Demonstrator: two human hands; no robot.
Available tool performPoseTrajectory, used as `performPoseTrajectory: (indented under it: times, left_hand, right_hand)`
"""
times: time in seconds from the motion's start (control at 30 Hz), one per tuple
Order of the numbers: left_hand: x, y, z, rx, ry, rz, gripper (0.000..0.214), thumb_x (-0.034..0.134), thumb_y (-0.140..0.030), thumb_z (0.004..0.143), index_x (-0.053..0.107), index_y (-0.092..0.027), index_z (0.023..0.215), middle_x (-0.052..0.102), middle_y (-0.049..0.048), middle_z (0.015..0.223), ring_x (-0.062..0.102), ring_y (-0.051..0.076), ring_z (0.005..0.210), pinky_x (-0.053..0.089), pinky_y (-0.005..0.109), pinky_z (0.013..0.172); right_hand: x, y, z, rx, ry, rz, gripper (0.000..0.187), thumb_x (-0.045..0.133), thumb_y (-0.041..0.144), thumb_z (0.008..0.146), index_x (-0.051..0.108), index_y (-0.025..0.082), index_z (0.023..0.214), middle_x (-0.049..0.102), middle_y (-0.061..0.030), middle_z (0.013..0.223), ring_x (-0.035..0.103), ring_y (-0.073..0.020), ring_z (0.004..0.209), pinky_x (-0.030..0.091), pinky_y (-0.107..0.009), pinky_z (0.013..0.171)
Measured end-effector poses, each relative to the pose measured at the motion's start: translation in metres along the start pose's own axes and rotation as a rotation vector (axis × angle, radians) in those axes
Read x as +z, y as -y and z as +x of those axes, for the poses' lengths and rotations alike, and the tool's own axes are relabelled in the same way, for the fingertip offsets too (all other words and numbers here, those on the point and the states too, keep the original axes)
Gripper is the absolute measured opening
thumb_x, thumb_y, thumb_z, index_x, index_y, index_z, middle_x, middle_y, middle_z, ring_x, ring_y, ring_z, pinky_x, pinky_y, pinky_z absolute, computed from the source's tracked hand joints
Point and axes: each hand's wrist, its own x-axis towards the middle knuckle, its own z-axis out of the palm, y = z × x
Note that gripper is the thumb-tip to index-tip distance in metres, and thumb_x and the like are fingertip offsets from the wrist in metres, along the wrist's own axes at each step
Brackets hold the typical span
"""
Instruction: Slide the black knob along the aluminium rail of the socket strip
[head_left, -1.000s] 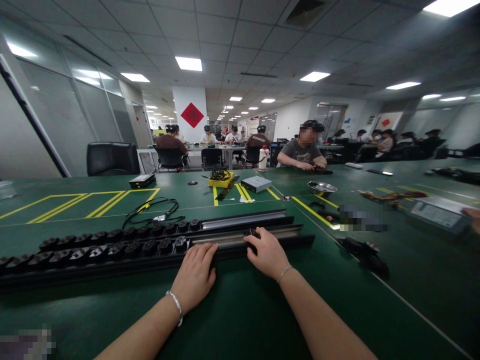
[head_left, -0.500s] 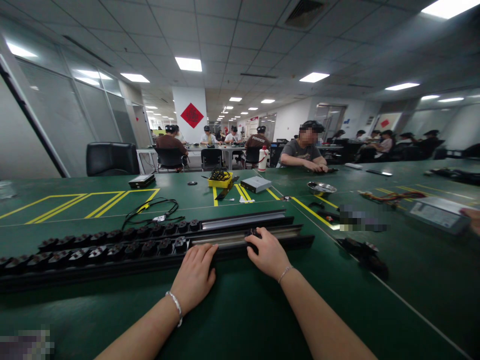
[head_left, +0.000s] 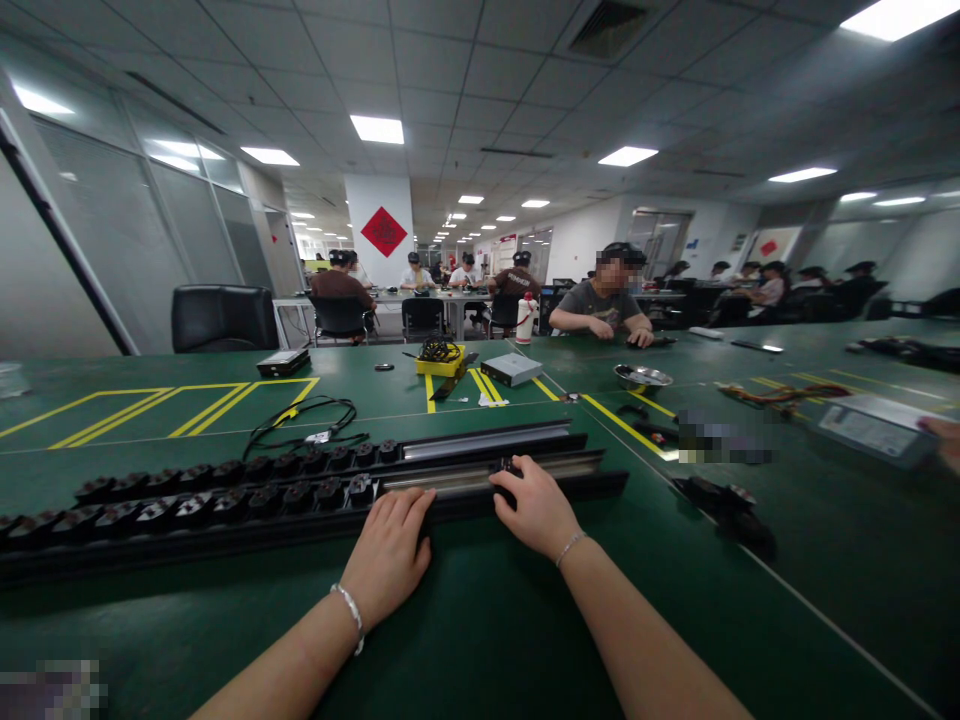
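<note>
Two long black power-track rails lie across the green table, a near rail (head_left: 585, 488) and a far rail (head_left: 495, 440). Black socket modules (head_left: 265, 500) fill the left part of each, and the metal channel shows on the right. My left hand (head_left: 388, 548) lies on the near rail's front edge, fingers stretched out, just right of the last module. Farther right on the same rail, my right hand (head_left: 536, 508) has its fingers and thumb closed round a small black module (head_left: 504, 466), mostly hidden by the fingers.
Behind the rails lie a coiled black cable (head_left: 304, 425), a yellow tray (head_left: 439, 363) with cables and a grey metal box (head_left: 511, 369). A steel bowl (head_left: 643, 377) and a power supply unit (head_left: 877, 430) stand to the right. Across the table sits a co-worker (head_left: 604, 305).
My hands, the rails and the modules look the same. The co-worker across the table has leaned slightly left and moved their hands apart.
</note>
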Motion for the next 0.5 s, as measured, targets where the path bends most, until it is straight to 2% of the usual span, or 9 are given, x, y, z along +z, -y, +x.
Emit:
performPoseTrajectory:
  times: [0.5]
  left_hand:
    - [0.0022, 0.0002, -0.0004, 0.008, -0.033, 0.012, 0.049, 0.047, -0.017, 0.073, 0.040, -0.020, 0.121, 0.051, 0.0075, 0.114, 0.046, 0.023, 0.106, 0.034, 0.043, 0.095]
  right_hand:
    - [0.0039, -0.0030, 0.0001, 0.008, -0.013, 0.007, 0.026, 0.047, 0.036, 0.080, 0.062, 0.026, 0.100, 0.047, -0.0072, 0.105, 0.045, -0.0193, 0.101, 0.036, -0.030, 0.085]
